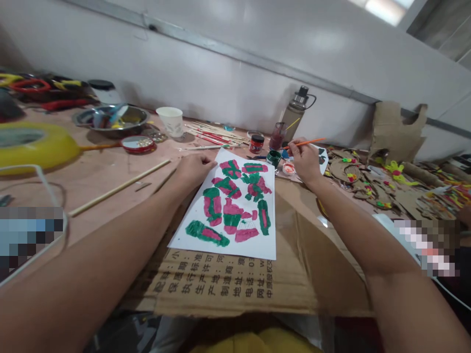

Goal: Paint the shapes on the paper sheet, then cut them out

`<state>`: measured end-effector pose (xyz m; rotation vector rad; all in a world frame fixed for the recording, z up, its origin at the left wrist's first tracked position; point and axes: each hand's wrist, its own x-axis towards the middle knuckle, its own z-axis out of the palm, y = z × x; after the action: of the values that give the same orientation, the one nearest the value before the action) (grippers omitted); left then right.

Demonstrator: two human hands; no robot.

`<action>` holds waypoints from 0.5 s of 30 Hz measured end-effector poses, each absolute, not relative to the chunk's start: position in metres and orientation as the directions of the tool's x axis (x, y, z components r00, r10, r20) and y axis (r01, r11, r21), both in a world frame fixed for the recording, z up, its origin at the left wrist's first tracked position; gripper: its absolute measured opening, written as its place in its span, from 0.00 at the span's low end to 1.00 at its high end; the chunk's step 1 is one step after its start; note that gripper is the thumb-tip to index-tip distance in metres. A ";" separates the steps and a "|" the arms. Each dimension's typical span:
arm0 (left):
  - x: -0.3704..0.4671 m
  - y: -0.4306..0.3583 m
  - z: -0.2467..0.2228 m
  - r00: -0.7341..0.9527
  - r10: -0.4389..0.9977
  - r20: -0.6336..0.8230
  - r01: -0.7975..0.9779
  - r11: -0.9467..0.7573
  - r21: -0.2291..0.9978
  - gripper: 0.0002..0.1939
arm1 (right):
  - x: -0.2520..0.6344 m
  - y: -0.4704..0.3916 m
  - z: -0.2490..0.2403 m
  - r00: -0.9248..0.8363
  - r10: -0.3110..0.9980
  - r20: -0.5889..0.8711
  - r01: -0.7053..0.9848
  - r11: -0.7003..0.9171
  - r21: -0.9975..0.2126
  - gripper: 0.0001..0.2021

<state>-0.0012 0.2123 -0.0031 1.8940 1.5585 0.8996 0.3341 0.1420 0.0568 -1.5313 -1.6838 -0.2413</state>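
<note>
In front of me a white sheet of paper [191, 215] lies on a piece of cardboard, covered with green and pink painted shapes; one small patch near its lower right shows only drawn lines. My left hand [193, 170] is closed at the sheet's upper left edge, fingers pinching the paper there. Between the fingers of my right hand [305, 159] is a paintbrush [312, 141] with an orange handle, slanting down to the left. Its tip is close to an open jar of green paint [274, 157]. A small tub of orange-red paint [289, 169] stands below that hand.
Behind the paint stand a red-labelled jar [256, 143], a cup of dark liquid [277, 136] and a bottle [295, 112]. Several thin sticks [217, 135] and a paper cup [170, 121] are farther left. Cardboard pieces with flowers [353, 171] cover the right side.
</note>
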 end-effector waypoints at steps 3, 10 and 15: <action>-0.002 0.214 -0.004 0.113 0.980 0.163 0.643 -0.197 0.740 0.09 | 0.337 0.162 0.047 0.093 0.777 0.623 0.907 0.191 -0.375 0.11; -0.002 0.216 -0.005 0.100 0.983 0.152 0.665 -0.180 0.725 0.10 | 0.336 0.185 0.034 0.111 0.831 0.544 0.909 0.136 -0.393 0.11; 0.000 0.215 -0.004 0.089 0.983 0.159 0.655 -0.178 0.734 0.09 | 0.338 0.183 0.041 0.141 0.827 0.544 0.904 0.116 -0.411 0.11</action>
<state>-0.0005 0.2146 -0.0042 1.8897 1.6066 0.8915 0.3376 0.1827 0.0411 -1.7063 -1.6817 -0.1364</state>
